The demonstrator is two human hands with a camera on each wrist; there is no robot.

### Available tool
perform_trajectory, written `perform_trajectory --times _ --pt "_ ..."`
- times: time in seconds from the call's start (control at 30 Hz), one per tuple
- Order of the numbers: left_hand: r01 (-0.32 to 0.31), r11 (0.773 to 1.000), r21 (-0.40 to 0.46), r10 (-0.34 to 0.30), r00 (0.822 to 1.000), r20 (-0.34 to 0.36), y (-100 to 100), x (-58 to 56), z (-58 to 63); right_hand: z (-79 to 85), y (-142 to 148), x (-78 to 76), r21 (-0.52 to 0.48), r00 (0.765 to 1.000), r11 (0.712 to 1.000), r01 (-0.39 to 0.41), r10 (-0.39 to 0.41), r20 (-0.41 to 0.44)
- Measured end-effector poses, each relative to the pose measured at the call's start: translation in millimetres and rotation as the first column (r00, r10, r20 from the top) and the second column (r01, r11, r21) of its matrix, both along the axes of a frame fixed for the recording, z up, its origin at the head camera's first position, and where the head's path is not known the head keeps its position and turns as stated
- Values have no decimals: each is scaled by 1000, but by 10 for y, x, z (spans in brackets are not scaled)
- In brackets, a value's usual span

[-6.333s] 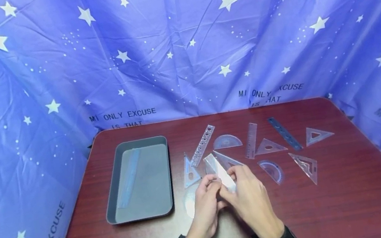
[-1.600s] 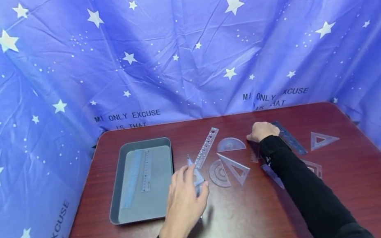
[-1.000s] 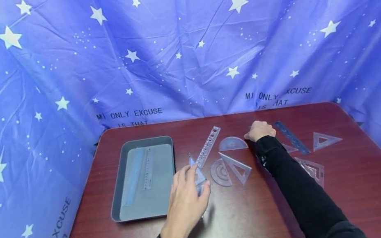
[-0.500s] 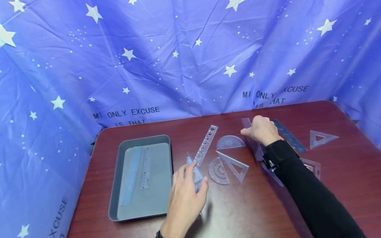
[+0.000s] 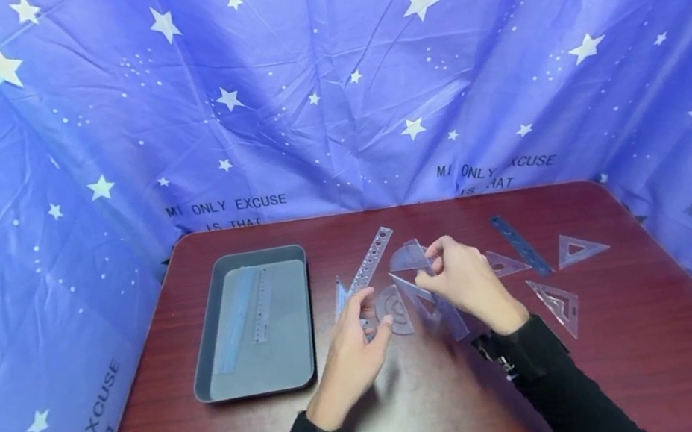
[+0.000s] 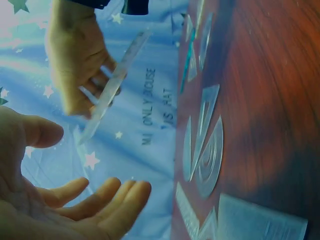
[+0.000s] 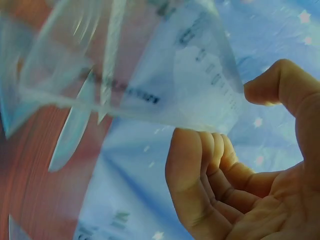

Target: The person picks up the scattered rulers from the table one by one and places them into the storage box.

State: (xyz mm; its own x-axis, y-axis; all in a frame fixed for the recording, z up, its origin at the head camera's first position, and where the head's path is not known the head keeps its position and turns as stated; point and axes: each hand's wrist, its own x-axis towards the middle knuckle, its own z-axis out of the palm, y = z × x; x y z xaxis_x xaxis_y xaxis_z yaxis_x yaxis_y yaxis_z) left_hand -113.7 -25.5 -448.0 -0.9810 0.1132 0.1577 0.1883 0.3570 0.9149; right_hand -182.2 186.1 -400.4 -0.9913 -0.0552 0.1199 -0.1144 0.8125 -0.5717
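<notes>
My right hand (image 5: 471,283) pinches a short clear ruler (image 5: 452,318) between thumb and fingers, above the table. The right wrist view shows this ruler (image 7: 200,87) large, with its printed numbers. Below it lie a clear set square (image 5: 429,308) and a half-round protractor (image 5: 407,259), both partly covered. My left hand (image 5: 351,359) hovers nearby, its fingers apart and relaxed, holding nothing. A round-edged clear protractor (image 5: 397,313) lies just beyond its fingertips. In the left wrist view the left hand (image 6: 75,200) is free and the held ruler (image 6: 112,92) hangs in the air.
A grey tray (image 5: 296,356) on the left contains a blue ruler (image 5: 238,331) and a clear ruler (image 5: 262,316). A holed ruler (image 5: 370,261), a dark blue ruler (image 5: 520,245) and set squares (image 5: 581,249), (image 5: 559,307) lie on the red-brown table (image 5: 652,349).
The right hand has lifted the short ruler from the table and brought it left and nearer. The left hand has shifted slightly right. Since the oldest frame, a clear ruler has appeared in the tray.
</notes>
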Motion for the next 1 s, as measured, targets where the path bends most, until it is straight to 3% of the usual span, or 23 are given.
perform_trajectory --times 0.1,0.23,0.5,0.77,1.0 --pt "42 994 103 -48 998 52 75 -1 -6 13 -132 139 -31 1000 999 -15 15 -21" --pt "33 980 194 -53 994 98 172 7 -12 -12 -302 253 -89 1000 996 -22 20 -16" --pt "-70 963 260 39 992 124 265 24 -36 -103 -518 351 -173 1000 985 -12 7 -28" --pt "-83 950 300 48 991 121 238 20 -60 -141 -549 380 -180 998 983 -28 17 -64" --pt "-76 956 283 47 993 105 193 -7 -59 -179 -483 442 -210 985 970 -122 92 -146"
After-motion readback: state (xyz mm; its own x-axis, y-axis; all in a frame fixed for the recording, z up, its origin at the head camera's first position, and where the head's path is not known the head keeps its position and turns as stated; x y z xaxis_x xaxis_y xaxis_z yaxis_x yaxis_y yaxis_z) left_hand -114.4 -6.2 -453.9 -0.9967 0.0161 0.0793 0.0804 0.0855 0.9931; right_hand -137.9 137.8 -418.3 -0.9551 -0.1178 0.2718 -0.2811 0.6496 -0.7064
